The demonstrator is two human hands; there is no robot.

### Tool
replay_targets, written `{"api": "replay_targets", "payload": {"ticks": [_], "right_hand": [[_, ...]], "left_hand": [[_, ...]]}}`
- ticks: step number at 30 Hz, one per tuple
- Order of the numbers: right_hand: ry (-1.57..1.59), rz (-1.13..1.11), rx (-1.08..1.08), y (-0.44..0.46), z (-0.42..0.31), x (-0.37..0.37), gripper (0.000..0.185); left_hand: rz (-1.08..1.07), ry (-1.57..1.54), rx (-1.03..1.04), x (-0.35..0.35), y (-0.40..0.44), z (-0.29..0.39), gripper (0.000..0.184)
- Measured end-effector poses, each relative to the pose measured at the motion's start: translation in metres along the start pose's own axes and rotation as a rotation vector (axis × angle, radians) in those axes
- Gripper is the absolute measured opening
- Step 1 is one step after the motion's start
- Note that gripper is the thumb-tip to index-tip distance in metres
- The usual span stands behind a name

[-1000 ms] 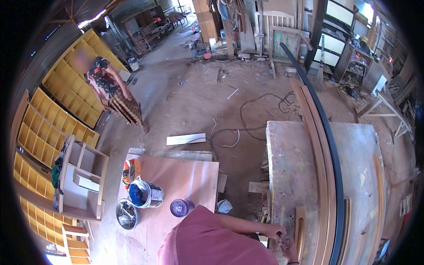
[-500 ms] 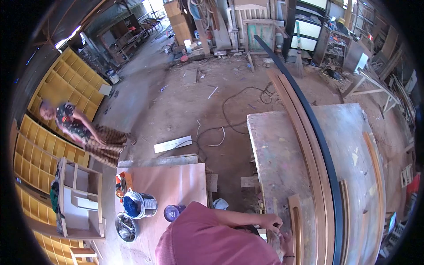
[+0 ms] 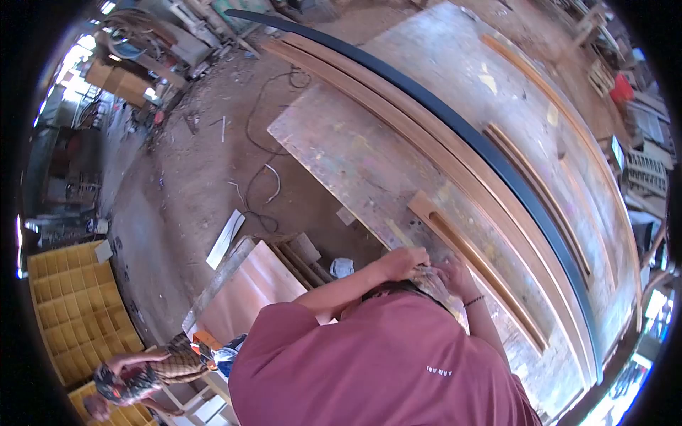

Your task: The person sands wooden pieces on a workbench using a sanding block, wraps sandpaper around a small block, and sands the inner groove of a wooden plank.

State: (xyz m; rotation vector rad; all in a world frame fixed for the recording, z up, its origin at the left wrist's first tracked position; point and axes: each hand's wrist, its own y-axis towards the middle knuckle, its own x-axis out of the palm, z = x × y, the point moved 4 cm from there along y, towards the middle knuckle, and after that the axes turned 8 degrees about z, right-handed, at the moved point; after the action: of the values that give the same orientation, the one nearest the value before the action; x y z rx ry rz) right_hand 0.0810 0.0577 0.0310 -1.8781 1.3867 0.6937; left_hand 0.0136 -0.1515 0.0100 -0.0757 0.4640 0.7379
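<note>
My left hand (image 3: 405, 263) is closed in a fist near the edge of the paint-stained table (image 3: 334, 153). Close beside it, my right hand (image 3: 455, 276), with a dark bracelet on the wrist, has its fingers curled. Between the hands lies a crumpled, mottled pale thing (image 3: 432, 282), too unclear to name. Just beyond my right hand rests a wooden piece with a long rounded groove (image 3: 469, 252). Farther across the table lie long brown wooden strips (image 3: 426, 160) and a long black strip (image 3: 455, 121).
Thinner wooden strips (image 3: 536, 181) lie on the table's far side. At lower left stands a pinkish board-topped bench (image 3: 259, 284) with an orange tool (image 3: 206, 341) on it. A person (image 3: 135, 380) is near yellow shelving (image 3: 82, 298). A cable (image 3: 250, 128) crosses the floor.
My view has swung round toward the table, so everything appears rotated. Both hands now show more fully, close together. The paint buckets are now mostly hidden behind my shirt.
</note>
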Motion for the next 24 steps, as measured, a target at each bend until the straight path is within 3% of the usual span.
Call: {"api": "replay_targets", "payload": {"ticks": [2,6,11,14,21,24], "right_hand": [[-0.067,0.043,-0.164,0.002,-0.013,-0.007,0.026],[-0.102,-0.001,-0.179,-0.002,-0.027,-0.019,0.033],[-0.04,0.044,-0.149,-0.008,-0.024,-0.033,0.029],[0.187,0.18,-0.015,-0.011,-0.02,-0.044,0.024],[0.181,0.278,0.023,-0.009,-0.024,-0.066,0.02],[0.162,0.27,-0.022,-0.014,-0.027,-0.077,0.029]], "left_hand": [[-0.031,0.008,0.027,-0.007,0.006,0.006,0.033],[-0.093,0.033,0.041,-0.017,0.017,0.033,0.028],[-0.113,0.054,0.102,-0.015,0.036,0.032,0.025],[-0.112,0.052,0.141,-0.02,0.05,0.038,0.03],[-0.118,0.07,0.222,-0.024,0.074,0.047,0.03],[-0.087,0.074,0.39,-0.026,0.079,0.059,0.027]]}}
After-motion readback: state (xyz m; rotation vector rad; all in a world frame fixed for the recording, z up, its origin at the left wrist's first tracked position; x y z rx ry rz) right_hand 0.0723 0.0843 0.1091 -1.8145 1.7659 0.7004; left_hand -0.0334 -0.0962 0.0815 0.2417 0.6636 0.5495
